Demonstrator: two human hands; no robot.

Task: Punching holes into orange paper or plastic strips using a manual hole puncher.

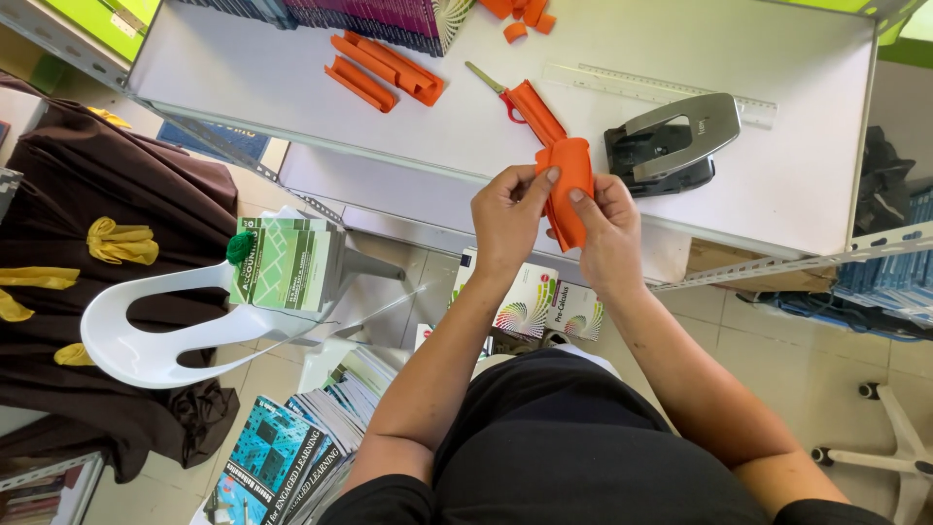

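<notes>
Both hands on orange strip [569, 190], held upright just off near edge of white table [292, 87]. Left hand [507, 216] closed, thumb pinching strip's upper left edge. Right hand [607, 228] curled round lower part, thumb pressed on front. Best kept taut, edges aligned, thumbs close together for neat fold. Scissors [520, 97], hole punch [671, 144], ruler [661, 95] lying just beyond.

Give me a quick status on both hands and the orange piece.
Left hand and right hand both pinching rolled orange sheet at white table edge. Hole punch and scissors just behind, apart.
</notes>
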